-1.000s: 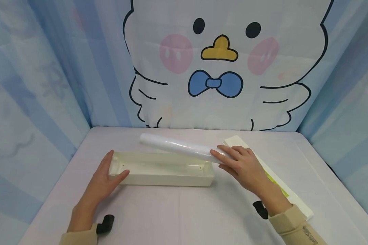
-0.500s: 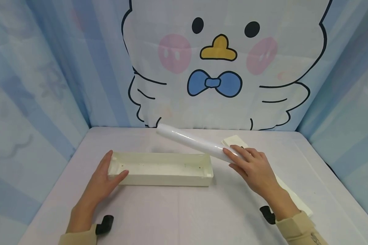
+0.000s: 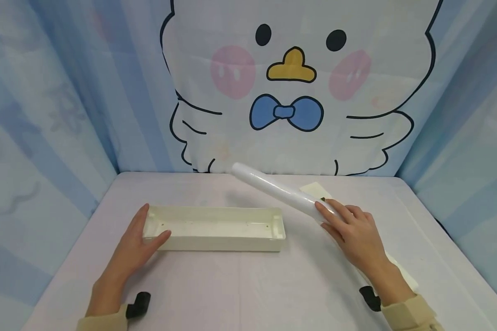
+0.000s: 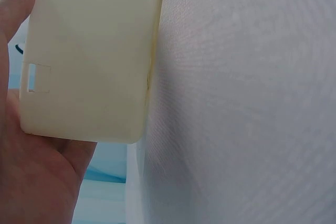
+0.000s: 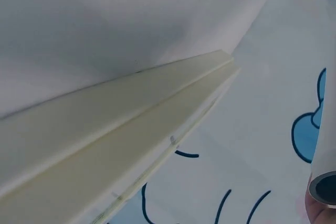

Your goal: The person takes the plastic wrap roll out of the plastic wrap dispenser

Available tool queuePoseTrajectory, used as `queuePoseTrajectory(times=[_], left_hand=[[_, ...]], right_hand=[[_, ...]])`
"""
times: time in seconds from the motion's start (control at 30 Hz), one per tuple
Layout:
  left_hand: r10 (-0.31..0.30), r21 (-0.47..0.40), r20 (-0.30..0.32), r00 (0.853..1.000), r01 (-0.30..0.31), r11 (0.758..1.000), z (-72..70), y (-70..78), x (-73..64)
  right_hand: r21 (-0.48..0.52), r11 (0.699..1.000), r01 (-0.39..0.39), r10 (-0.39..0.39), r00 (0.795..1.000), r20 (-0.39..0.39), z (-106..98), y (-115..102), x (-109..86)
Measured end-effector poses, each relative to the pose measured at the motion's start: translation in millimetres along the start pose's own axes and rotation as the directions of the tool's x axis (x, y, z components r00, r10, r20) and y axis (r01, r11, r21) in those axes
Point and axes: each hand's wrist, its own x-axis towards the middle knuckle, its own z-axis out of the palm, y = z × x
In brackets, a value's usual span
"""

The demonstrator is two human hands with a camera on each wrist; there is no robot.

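Note:
A long, open-topped cream box (image 3: 219,243) sits on the table. My left hand (image 3: 126,257) grips its left end, thumb on the near side and fingers at the far corner. In the left wrist view the box's end wall (image 4: 94,61) shows a small slot. My right hand (image 3: 356,234) holds one end of a roll of clear plastic film (image 3: 273,186), raised and slanting up to the far left. The roll's hollow core (image 5: 326,188) shows in the right wrist view. Partly covered by the right hand and forearm lies a long cream lid (image 3: 402,271).
A white cloth (image 3: 232,294) covers the table. Blue and white curtains (image 3: 37,138) stand at the sides, and a backdrop with a cartoon figure (image 3: 294,151) hangs behind the far edge. Each wrist carries a black camera mount (image 3: 138,305).
My right hand has carried the film roll right and away from above the box, its far end rising. The left hand keeps its grip on the box.

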Motion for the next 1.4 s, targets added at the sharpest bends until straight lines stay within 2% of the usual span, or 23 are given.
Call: queuePoseTrajectory(times=[0.4, 0.9, 1.4], left_hand=[[0.009, -0.002, -0.003, 1.0, -0.009, 1.0, 0.8, -3.7, 1.0], [0.022, -0.014, -0.009, 1.0, -0.022, 1.0, 0.8, -2.9, -0.2], [-0.003, -0.016, 0.006, 1.0, 0.003, 1.0, 0.7, -1.7, 0.4]], right_hand=[[-0.051, 0.998, -0.045, 0.045, 0.999, -0.015, -9, 8, -17.0], [-0.093, 0.993, -0.076, 0.08, 0.996, 0.037, -14, 16, -38.6], [-0.125, 0.989, -0.084, 0.092, 0.994, 0.057, -19, 19, -50.9]])
